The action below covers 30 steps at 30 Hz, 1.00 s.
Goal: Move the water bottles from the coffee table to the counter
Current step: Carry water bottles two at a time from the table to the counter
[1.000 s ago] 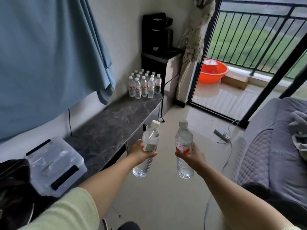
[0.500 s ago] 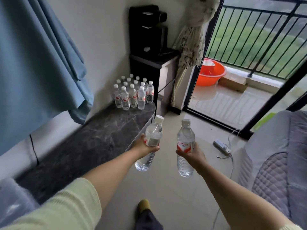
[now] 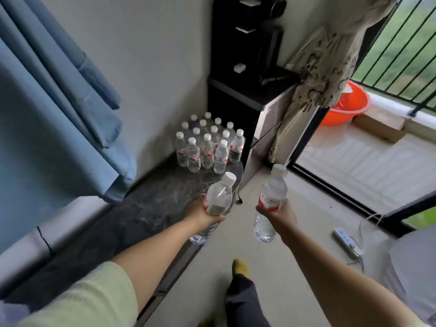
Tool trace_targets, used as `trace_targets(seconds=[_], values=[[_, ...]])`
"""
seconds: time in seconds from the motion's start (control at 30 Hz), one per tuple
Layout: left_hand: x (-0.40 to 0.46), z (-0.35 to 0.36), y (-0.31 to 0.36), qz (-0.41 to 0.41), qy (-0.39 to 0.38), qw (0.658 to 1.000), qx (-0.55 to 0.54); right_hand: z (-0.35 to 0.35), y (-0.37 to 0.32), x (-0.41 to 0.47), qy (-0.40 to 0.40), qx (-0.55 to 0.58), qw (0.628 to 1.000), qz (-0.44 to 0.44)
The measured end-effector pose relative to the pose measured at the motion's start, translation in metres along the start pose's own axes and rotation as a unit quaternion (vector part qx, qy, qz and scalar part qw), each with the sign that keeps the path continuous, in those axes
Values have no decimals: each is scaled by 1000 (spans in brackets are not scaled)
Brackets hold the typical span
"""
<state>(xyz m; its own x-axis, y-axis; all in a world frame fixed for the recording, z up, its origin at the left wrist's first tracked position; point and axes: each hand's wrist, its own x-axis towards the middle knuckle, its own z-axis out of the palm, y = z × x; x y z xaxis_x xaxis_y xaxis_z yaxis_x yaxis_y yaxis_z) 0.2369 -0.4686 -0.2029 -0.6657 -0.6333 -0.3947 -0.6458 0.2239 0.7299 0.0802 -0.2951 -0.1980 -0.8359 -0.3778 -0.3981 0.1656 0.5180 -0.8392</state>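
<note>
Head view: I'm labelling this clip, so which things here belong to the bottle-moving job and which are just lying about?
Part of the job:
- bottle in left hand, held by the left hand
- bottle in right hand, held by the right hand
- bottles on the counter
- dark counter

Just lying about:
- blue cloth
- orange basin
- power strip
- black machine

Single head-worn view, looking forward and down along both outstretched arms toward the counter's [image 3: 141, 208] far end.
</note>
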Motion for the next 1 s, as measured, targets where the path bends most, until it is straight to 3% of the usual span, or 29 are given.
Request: trace_targets(seconds=[0.4,0.57,1.0], values=[[184,4,10,-183,107,960,-181,67,-63,211,-126,-34,991,-22],[251,18,9,-190,221,928,-232,102,-74,288,-137,-17,990,-41],[371,83,-38,-151,400,865,-263,186,-3,389,-89,-19,996,-12]])
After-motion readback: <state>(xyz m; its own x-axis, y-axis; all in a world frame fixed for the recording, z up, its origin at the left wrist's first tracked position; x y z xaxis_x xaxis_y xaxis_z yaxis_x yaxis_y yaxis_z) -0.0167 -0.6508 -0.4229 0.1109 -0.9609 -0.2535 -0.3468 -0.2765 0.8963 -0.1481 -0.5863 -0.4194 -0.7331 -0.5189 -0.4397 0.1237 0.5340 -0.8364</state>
